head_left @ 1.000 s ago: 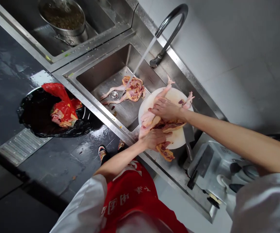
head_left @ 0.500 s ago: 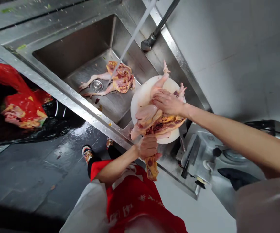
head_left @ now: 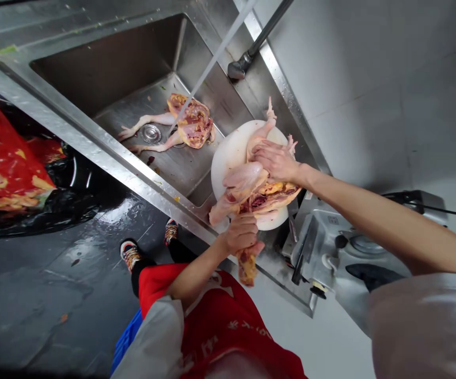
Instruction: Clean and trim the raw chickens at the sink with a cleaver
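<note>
White board: round cutting board [head_left: 223,152] on the steel desk [head_left: 267,258], lying beside the sink's near corner and partly covered by a bird.
Bird on the board: plucked poultry carcass [head_left: 246,176], split, with dark red and yellow flesh bared along the side nearest the wearer; one foot points toward the wall.
Left hand: left hand [head_left: 243,231] is a fist wrapped round a yellowish strip [head_left: 247,271], whose lower end pokes out below the fingers near the front edge of the desk.
Right hand: right hand [head_left: 274,159] lies palm down over the carcass by the legs; whether the fingers grip or only press, I cannot tell.
Latest change: a second ago the left hand lay flatter on the carcass, with the strip sticking out beside it; now the fist encloses the strip and sits nearer the apron [head_left: 220,316]. Against the last half second little differs.
What that suggests: the strip seems firmly caught and drawn away from the body, while the right hand appears to steady it; the join is hidden by the fist.
Sink: steel basin [head_left: 105,68] holding a second carcass [head_left: 194,123] by the drain, with a water stream [head_left: 220,50] crossing in front of it.
</note>
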The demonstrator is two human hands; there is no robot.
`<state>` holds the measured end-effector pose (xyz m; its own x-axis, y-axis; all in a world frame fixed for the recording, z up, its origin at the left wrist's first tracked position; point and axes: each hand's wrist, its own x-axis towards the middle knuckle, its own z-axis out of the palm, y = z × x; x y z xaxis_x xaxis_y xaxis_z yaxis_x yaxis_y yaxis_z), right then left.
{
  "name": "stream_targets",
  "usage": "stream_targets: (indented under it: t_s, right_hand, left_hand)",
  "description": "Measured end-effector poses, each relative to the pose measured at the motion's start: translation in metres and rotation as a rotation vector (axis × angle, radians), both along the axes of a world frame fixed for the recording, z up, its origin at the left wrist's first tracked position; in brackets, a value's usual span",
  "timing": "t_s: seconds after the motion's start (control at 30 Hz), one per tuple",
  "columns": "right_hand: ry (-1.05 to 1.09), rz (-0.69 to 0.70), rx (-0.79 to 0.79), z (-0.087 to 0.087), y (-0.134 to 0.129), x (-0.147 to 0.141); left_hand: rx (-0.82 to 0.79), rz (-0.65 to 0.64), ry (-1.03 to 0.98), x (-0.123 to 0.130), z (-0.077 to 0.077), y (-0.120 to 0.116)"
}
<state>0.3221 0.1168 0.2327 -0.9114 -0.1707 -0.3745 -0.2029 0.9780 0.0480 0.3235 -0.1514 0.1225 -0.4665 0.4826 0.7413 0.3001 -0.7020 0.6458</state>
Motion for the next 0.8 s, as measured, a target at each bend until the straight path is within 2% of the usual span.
stream_targets:
  t_s: [0.07, 0.13, 0.2, 0.3, 0.37, 0.43, 0.47, 0.53, 0.6, 0.63, 0.73, 0.8]
  right_hand:
    - [0.001, -0.007, -0.027, -0.001, -0.001, 0.001]
    - [0.007, -0.011, -0.049, 0.001, -0.004, -0.003]
    - [0.003, 0.003, -0.056, 0.007, -0.012, -0.009]
    - [0.035, 0.006, -0.05, 0.03, -0.028, -0.006]
    - [0.136, -0.114, -0.038, 0.048, -0.041, 0.022]
    - [0.31, -0.39, 0.009, 0.057, -0.061, 0.076]
    - [0.406, -0.579, 0.049, 0.054, -0.074, 0.109]
    - [0.521, -1.003, 0.161, 0.036, -0.109, 0.175]
    - [0.416, -1.336, 0.188, 0.004, -0.146, 0.226]
    - [0.347, -1.445, 0.153, -0.013, -0.163, 0.241]
    - [0.269, -1.606, 0.056, -0.05, -0.193, 0.252]
    - [0.323, -1.655, 0.085, -0.057, -0.195, 0.247]
  left_hand:
    - [0.119, 0.033, 0.088, 0.003, 0.004, 0.007]
    - [0.133, 0.103, 0.097, 0.002, 0.007, 0.012]
    - [0.095, 0.129, 0.071, -0.004, 0.011, 0.01]
    - [-0.021, 0.121, 0.005, -0.023, 0.019, -0.01]
    - [-0.137, 0.124, -0.063, -0.039, 0.029, -0.026]
    - [-0.286, 0.097, -0.144, -0.056, 0.042, -0.036]
    - [-0.364, 0.061, -0.185, -0.065, 0.049, -0.035]
    - [-0.495, -0.044, -0.256, -0.081, 0.062, -0.025]
    - [-0.589, -0.117, -0.337, -0.094, 0.074, -0.005]
    - [-0.627, -0.133, -0.38, -0.099, 0.08, 0.006]
    - [-0.693, -0.156, -0.463, -0.109, 0.094, 0.028]
    - [-0.719, -0.182, -0.463, -0.112, 0.101, 0.03]
